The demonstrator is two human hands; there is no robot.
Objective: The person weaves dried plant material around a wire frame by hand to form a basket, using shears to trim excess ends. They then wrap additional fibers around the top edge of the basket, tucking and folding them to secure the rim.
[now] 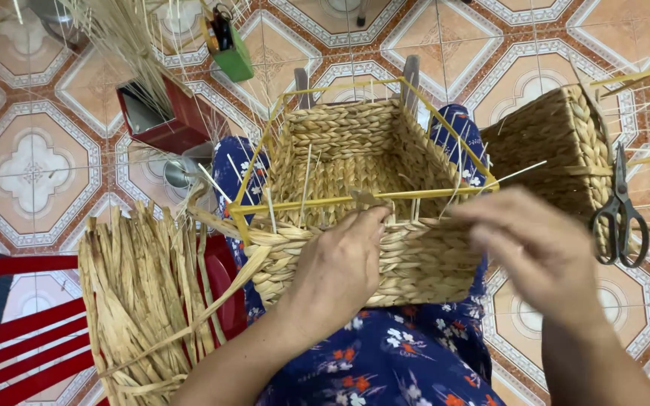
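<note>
A square woven basket (pixel 362 188) of pale dry straw sits upright on the person's lap, open side up. Its near wall is half woven, with thin yellow frame rods (pixel 355 199) standing above the braid.

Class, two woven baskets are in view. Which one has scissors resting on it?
The finished basket on the floor at right; black scissors lie on it. The other basket, under both hands, is unfinished on a yellow frame.

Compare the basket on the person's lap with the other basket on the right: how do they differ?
The lap basket is unfinished, with a yellow frame and bare spokes above its weave; the right basket looks woven to its rim. Both hands touch the lap basket; scissors lie on the right one. Both are braided straw.
</note>
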